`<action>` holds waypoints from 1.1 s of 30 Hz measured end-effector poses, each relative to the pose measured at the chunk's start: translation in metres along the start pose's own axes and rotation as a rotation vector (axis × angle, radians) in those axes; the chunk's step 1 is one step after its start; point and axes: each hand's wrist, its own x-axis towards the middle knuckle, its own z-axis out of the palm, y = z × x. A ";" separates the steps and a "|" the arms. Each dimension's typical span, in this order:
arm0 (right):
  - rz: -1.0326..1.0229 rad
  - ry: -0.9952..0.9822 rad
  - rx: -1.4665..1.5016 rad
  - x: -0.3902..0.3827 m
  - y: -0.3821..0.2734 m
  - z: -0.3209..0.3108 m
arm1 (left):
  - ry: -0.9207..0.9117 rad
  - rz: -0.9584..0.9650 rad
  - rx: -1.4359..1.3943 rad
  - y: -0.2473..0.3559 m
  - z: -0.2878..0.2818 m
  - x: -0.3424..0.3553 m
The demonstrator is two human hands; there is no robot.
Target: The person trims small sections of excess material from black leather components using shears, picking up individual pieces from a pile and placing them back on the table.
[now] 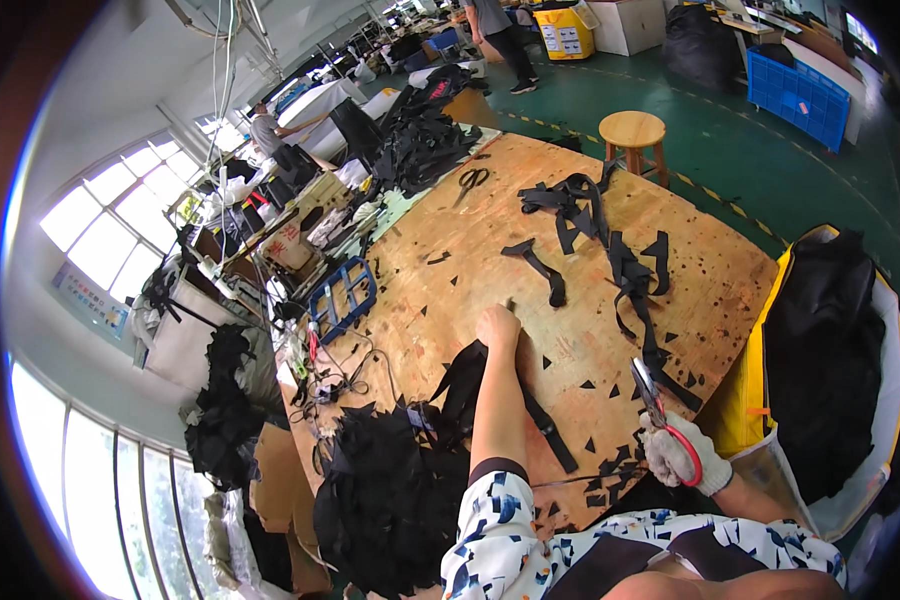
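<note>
My right hand, in a whitish knit glove, grips a pair of scissors with red handles; the blades point up and away over the table's right side. My bare left hand is closed above the middle of the wooden table. A small dark tip shows at its fingers; what they hold is mostly hidden. Beneath the left forearm runs a black fabric strip. More black strips lie tangled beyond, toward the right. Small black triangular scraps are scattered between my hands.
A heap of black fabric pieces lies at the near left. Further off are dark-handled scissors and a blue plastic frame. A yellow-edged bag with black material stands at the right. Past the table are a wooden stool and two people.
</note>
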 end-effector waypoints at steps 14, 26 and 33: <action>-0.318 -0.148 0.048 0.005 0.010 0.003 | -0.273 0.204 -0.963 -0.007 -0.121 -0.173; -0.329 -0.208 -0.686 -0.001 -0.004 0.022 | -0.372 0.334 -1.059 0.001 -0.095 -0.248; -0.419 -0.088 -0.864 0.002 0.007 0.014 | -0.369 0.361 -0.985 0.007 -0.092 -0.256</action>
